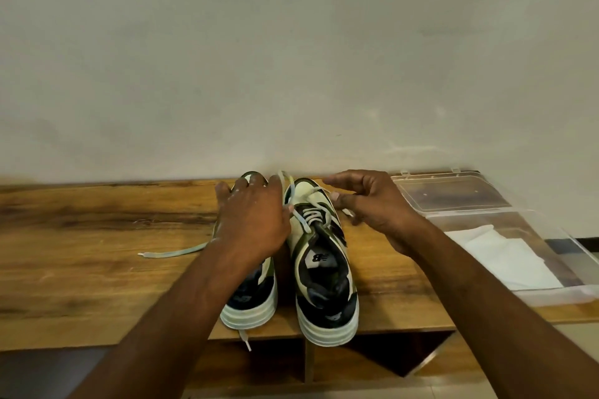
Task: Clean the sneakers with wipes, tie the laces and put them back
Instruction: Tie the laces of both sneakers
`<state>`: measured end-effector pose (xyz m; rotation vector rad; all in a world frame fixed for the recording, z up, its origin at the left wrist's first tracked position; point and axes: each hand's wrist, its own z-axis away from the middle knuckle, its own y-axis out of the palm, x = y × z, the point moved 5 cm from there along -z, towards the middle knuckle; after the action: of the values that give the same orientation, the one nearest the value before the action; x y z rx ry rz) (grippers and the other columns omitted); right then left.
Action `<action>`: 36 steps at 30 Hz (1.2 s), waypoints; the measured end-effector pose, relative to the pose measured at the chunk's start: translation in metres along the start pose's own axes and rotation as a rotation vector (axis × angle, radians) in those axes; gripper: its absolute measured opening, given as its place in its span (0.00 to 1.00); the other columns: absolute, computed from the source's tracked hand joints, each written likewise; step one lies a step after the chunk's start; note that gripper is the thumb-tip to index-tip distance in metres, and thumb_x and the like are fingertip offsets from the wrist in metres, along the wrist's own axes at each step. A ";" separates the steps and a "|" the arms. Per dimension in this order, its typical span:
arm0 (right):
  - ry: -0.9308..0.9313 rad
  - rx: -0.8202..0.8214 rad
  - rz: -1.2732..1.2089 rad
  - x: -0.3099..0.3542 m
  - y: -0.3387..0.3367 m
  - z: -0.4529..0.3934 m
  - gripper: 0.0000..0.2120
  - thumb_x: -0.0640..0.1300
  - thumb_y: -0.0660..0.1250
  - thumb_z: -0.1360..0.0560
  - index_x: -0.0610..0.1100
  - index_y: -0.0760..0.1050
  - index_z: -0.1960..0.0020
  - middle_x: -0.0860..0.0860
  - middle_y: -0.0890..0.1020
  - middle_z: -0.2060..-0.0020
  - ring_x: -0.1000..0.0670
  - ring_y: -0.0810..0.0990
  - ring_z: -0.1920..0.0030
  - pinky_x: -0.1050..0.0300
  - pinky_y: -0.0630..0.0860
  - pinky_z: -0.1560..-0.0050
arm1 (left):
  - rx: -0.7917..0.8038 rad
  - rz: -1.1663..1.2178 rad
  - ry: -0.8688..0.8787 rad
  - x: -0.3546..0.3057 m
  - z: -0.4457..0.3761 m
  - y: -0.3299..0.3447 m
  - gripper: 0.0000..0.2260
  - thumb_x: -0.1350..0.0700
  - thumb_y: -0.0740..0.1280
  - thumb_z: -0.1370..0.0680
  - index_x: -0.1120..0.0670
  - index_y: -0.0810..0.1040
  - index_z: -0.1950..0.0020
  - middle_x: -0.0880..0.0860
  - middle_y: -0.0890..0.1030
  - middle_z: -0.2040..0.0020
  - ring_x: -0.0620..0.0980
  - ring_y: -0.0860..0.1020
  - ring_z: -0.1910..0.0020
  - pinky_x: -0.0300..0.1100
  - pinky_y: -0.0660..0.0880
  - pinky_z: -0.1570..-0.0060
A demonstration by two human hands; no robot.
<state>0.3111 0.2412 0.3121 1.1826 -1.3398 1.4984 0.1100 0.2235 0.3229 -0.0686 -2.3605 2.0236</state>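
Two cream, green and black sneakers stand side by side on the wooden table (97, 236), heels toward me. My left hand (252, 220) hovers over the left sneaker (249, 301) and pinches a loop of the right sneaker's pale lace (291, 191). The right sneaker (324, 275) has its laces loose. My right hand (369, 201) pinches the other lace end just right of the shoe's toe. One loose lace (171, 252) of the left sneaker trails left across the table, and another hangs off the front edge (245, 338).
A clear plastic box (551, 295) sits at the right with its lid (453, 194) folded open behind it and white wipes (499, 253) inside. A plain wall rises right behind the table. Open shelf compartments show below the front edge.
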 end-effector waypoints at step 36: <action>0.310 0.112 -0.286 -0.014 0.017 0.007 0.08 0.41 0.78 0.28 0.39 0.87 0.50 0.42 0.86 0.56 0.48 0.79 0.60 0.54 0.74 0.62 | 0.003 1.193 -0.330 -0.015 0.015 0.015 0.06 0.58 0.79 0.27 0.48 0.86 0.56 0.47 0.87 0.63 0.47 0.86 0.61 0.51 0.84 0.52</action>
<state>0.2994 0.2321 0.2940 1.1037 -0.8523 1.4886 0.1248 0.2105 0.3063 -1.5917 -2.8287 2.5309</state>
